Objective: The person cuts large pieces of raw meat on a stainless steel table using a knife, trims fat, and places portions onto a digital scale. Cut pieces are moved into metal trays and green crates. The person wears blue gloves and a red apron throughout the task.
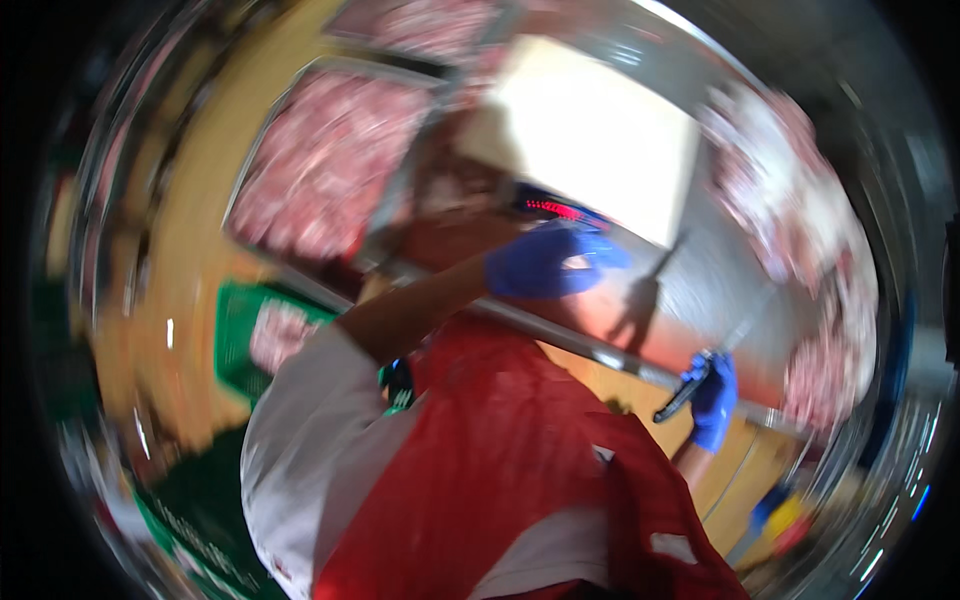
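My left hand (550,262), in a blue glove, reaches over the steel table (725,275). It is just in front of a dark display with red lit digits (565,210), with its blurred fingers apart and nothing visible in them. At the table's near edge on the right, my right hand (712,402), gloved in blue too, is closed round the dark handle of a knife (742,330). The blade points away from me across the steel. Behind the display lies a large white board or slab (600,125).
Large pieces of raw meat (770,180) lie along the table's right side. At the left is a metal tray (245,185) full of meat pieces (335,160), with another tray of meat (425,25) beyond. A green crate (232,340) holding meat stands below, left of my arm.
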A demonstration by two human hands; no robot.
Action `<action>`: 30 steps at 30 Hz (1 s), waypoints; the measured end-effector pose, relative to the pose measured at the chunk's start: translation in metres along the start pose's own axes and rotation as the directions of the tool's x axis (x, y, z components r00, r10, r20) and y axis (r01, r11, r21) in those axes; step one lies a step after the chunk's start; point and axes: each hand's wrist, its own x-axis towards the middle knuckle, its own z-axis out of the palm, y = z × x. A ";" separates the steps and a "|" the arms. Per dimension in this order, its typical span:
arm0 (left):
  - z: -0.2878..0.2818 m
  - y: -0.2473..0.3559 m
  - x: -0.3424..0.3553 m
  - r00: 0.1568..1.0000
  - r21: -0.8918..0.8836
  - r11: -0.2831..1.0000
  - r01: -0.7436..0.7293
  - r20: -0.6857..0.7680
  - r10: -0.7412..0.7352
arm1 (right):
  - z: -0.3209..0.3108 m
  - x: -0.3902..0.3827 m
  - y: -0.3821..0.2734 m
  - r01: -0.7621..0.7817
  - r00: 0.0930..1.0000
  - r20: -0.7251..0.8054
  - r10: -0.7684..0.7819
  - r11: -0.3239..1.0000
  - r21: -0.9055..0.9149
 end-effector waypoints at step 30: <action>0.196 -0.395 0.532 0.817 -0.188 0.841 0.508 -0.205 -0.539 | -0.416 -0.122 0.020 -0.009 0.709 -0.704 0.042 0.999 0.050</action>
